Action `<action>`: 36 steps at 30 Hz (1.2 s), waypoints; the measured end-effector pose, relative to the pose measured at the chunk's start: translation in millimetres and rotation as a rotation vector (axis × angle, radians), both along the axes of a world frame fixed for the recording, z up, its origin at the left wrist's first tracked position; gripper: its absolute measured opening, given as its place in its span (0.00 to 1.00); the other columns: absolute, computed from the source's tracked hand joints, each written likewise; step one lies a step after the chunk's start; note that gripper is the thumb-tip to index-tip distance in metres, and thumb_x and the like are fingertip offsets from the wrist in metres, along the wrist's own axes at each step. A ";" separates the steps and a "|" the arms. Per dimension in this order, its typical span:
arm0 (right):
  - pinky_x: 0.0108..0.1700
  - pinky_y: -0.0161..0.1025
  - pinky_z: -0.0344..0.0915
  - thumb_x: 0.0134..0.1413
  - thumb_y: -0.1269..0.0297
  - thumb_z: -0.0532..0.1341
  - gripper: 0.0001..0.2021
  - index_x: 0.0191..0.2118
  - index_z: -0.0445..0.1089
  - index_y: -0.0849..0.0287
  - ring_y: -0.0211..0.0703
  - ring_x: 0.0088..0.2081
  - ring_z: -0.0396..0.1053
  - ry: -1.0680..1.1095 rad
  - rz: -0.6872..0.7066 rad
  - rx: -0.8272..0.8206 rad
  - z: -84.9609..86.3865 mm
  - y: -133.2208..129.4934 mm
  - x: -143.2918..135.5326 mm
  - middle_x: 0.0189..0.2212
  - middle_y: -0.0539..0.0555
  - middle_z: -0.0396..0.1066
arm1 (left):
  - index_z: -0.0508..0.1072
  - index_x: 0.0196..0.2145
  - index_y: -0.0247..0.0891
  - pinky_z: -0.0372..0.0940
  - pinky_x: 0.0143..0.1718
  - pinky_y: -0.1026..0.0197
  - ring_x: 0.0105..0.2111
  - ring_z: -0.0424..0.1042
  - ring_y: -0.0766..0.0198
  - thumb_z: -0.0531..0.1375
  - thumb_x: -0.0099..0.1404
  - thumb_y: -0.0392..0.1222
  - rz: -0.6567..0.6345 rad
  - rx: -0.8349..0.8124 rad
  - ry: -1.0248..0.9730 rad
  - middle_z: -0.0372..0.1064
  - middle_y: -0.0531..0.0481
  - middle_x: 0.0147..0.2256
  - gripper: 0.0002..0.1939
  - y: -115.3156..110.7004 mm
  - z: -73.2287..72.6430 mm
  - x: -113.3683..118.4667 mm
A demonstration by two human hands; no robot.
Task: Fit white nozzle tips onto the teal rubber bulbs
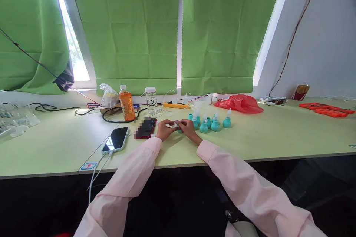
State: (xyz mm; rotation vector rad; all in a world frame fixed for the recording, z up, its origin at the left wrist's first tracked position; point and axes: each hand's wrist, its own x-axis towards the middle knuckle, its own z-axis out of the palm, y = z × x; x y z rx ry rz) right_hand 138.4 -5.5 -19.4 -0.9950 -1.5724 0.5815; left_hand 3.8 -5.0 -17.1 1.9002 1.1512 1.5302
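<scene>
My left hand (164, 131) and right hand (188, 129) are pinching a small translucent piece (175, 125), fingers nearly closed; a teal bulb is partly showing between them. Just right, nozzle-tipped teal bulbs (215, 125) are standing on the pale tabletop (264, 133). Farther off, a capped bottle (127, 106) is holding orange drink near a lidded clear jar (151, 102). Green blinds (217, 33) are hanging behind.

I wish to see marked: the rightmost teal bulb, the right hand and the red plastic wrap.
Rightmost teal bulb (227, 122): head view, on its round body.
Right hand (188, 128): head view, on the back of the hand.
Red plastic wrap (239, 103): head view, on its crumpled middle.
</scene>
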 end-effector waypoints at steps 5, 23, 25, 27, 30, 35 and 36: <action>0.25 0.34 0.56 0.45 0.49 0.54 0.17 0.20 0.60 0.58 0.36 0.20 0.58 0.024 -0.194 0.052 0.6 2.3 3.6 0.17 0.49 0.62 | 0.75 0.26 0.32 0.65 0.26 0.63 0.27 0.68 0.62 0.65 0.39 0.38 0.062 -0.021 -0.045 0.71 0.48 0.25 0.12 1.2 1.4 -2.3; 0.37 0.39 0.59 0.36 0.65 0.61 0.19 0.39 0.61 0.60 0.44 0.37 0.63 -0.333 -0.257 0.025 -17.2 11.6 1.9 0.35 0.55 0.66 | 0.74 0.30 0.33 0.63 0.36 0.60 0.30 0.70 0.62 0.62 0.39 0.31 0.130 -0.094 -0.223 0.72 0.48 0.28 0.16 10.0 0.9 -7.6; 0.38 0.39 0.59 0.37 0.67 0.60 0.18 0.39 0.62 0.60 0.44 0.37 0.64 -0.362 -0.244 0.022 -18.7 13.1 3.0 0.35 0.55 0.66 | 0.72 0.32 0.34 0.63 0.36 0.60 0.30 0.70 0.62 0.63 0.38 0.30 0.114 -0.107 -0.256 0.71 0.49 0.27 0.18 10.7 0.7 -7.9; 0.39 0.39 0.59 0.37 0.68 0.59 0.18 0.40 0.63 0.60 0.43 0.38 0.63 -0.381 -0.225 0.037 -18.5 13.6 3.4 0.36 0.55 0.66 | 0.71 0.35 0.34 0.63 0.35 0.60 0.30 0.70 0.62 0.63 0.39 0.31 0.081 -0.133 -0.293 0.71 0.49 0.26 0.20 11.2 0.3 -7.8; 0.42 0.39 0.59 0.38 0.68 0.59 0.19 0.42 0.64 0.59 0.42 0.39 0.63 -0.396 -0.190 0.075 -16.5 12.4 2.5 0.36 0.54 0.65 | 0.71 0.35 0.33 0.64 0.33 0.60 0.32 0.70 0.60 0.65 0.40 0.35 0.003 -0.186 -0.349 0.72 0.45 0.29 0.20 10.7 0.6 -6.4; 0.43 0.39 0.60 0.38 0.70 0.59 0.19 0.43 0.66 0.58 0.42 0.39 0.62 -0.389 -0.154 0.146 -13.8 8.2 -0.4 0.37 0.55 0.62 | 0.71 0.33 0.30 0.64 0.32 0.62 0.31 0.69 0.63 0.66 0.42 0.42 -0.111 -0.283 -0.443 0.71 0.46 0.29 0.20 5.7 4.9 -5.5; 0.43 0.40 0.60 0.38 0.71 0.59 0.19 0.42 0.67 0.59 0.42 0.39 0.62 -0.387 -0.149 0.157 -13.4 7.6 -1.0 0.37 0.55 0.62 | 0.71 0.33 0.30 0.64 0.31 0.62 0.30 0.69 0.65 0.66 0.44 0.43 -0.125 -0.303 -0.456 0.70 0.47 0.29 0.18 4.5 6.0 -6.0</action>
